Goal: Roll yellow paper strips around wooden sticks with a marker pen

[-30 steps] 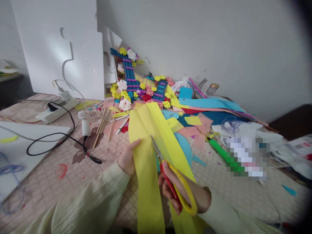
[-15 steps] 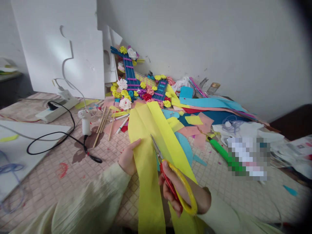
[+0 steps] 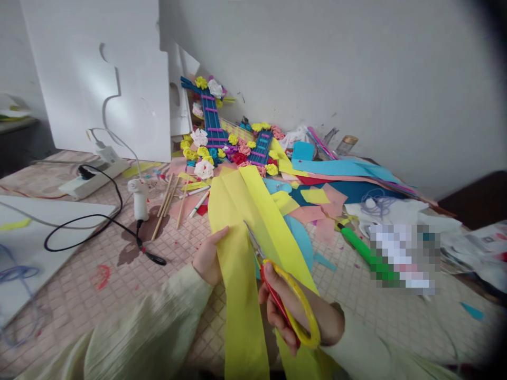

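Note:
A long sheet of yellow paper [image 3: 241,295] stretches from the middle of the table toward me, split into two strips at its near end. My left hand [image 3: 208,258] pinches its left edge, thumb on top and fingers underneath. In my right hand [image 3: 289,309] is a pair of scissors [image 3: 309,314] with one red and one yellow handle. Their metal blades lie at the head of the split, pointing away from me, with the paper around them. Some fingers of the left hand are hidden beneath the sheet.
A white glue gun [image 3: 140,200] stands left, its black cable looping to a power strip [image 3: 93,179]. Wooden sticks [image 3: 168,198] and markers lie beyond my left hand. Paper flowers [image 3: 204,169] crowd the back. A green tube-like object [image 3: 358,245] and paper scraps lie right.

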`<state>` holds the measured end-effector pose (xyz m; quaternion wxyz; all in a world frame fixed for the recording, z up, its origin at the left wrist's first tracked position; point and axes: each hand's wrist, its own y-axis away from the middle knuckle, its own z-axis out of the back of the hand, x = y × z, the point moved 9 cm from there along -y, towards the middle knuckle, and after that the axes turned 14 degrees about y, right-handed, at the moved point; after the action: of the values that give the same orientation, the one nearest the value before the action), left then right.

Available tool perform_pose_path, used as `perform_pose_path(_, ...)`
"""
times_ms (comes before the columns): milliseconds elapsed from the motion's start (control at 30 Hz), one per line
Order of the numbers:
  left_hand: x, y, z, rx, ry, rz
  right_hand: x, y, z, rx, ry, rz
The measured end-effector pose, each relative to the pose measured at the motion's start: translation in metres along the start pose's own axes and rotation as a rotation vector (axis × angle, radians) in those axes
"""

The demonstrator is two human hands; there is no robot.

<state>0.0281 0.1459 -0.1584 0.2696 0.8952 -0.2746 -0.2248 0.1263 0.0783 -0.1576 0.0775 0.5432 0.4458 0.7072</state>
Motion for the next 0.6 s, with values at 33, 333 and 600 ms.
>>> perform_pose_path(33,-0.0001,0.0000,0.0001,-0.002,0.000,-0.001,0.0009,0.0001,-0.0005,0.006,-0.008,0.000)
perform_pose_path(333,0.0016,-0.0014,0.0042,-0.006,-0.007,0.009,0.0045,-0.0014,-0.0034,0.043,-0.071,-0.101)
perform_pose_path(600,0.0053,0.0024,0.0004,0.011,-0.018,0.029,0.0020,-0.0080,-0.0025,0.073,-0.109,-0.116)
